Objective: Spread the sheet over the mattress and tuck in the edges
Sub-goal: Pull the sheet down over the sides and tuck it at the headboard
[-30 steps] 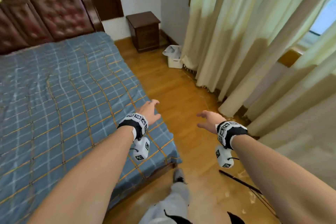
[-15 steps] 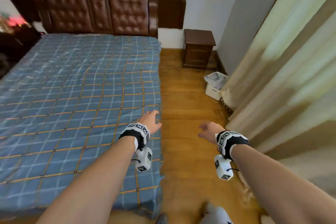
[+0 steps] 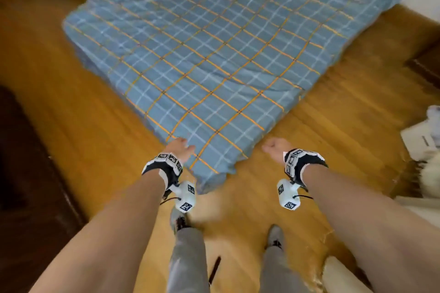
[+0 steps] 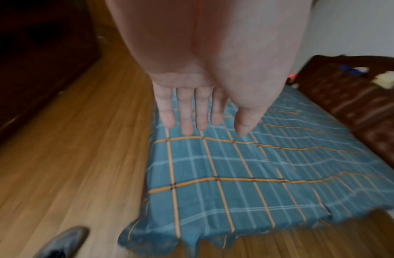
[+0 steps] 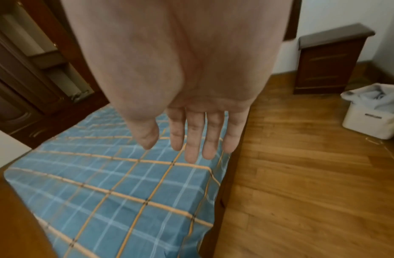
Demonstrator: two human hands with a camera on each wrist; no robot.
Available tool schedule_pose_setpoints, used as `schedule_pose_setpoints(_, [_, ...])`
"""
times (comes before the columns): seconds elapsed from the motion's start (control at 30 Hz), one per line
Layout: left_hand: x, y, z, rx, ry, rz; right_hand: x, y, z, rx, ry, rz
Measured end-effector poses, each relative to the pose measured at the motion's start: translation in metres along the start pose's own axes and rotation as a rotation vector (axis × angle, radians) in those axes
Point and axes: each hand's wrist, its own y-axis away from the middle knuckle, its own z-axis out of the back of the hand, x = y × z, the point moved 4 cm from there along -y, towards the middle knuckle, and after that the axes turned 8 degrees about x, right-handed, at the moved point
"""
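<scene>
Both hands hung free and held nothing. The left hand [image 3: 180,148] had its fingers [image 4: 184,111] straight and close together, thumb a little apart, above the near corner of the sheet [image 3: 214,59]; whether the fingertips touched the cloth could not be told. The right hand [image 3: 276,150] was likewise flat and relaxed, its fingers [image 5: 192,136] extended side by side, and in the head view it sat over the wooden floor [image 3: 321,126] just beside the sheet's right edge.

The blue checked sheet with orange lines lay spread across the mattress, with a shallow crease toward the right side. Its near corner [image 4: 176,239] hung loose over the edge of the bed, ragged and untucked.

Below the hands stood the person's grey-trousered legs and shoes [image 3: 275,236] on the floor. A dark wooden nightstand [image 5: 330,61] stood against the wall beyond the right hand, and near it a white bin [image 5: 372,111] with pale cloth inside.
</scene>
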Motion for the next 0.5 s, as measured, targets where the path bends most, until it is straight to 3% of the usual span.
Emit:
schedule_pose_setpoints(0.13, [0.042, -0.041, -0.074, 0.056, 0.106, 0.102, -0.016, -0.059, -0.066, 0.085, -0.047, -0.013])
schedule_pose_setpoints(0.3, [0.084, -0.128, -0.164, 0.214, 0.048, 0.127, -0.028, -0.164, -0.176, 0.137, -0.196, -0.011])
schedule_pose_setpoints(0.43, [0.123, -0.197, -0.22, 0.177, 0.03, 0.073, -0.053, -0.243, -0.249, 0.11, -0.353, -0.112])
schedule_pose_setpoints(0.5, [0.136, -0.216, -0.232, 0.102, 0.033, 0.048, -0.061, -0.265, -0.269, 0.096, -0.486, -0.066])
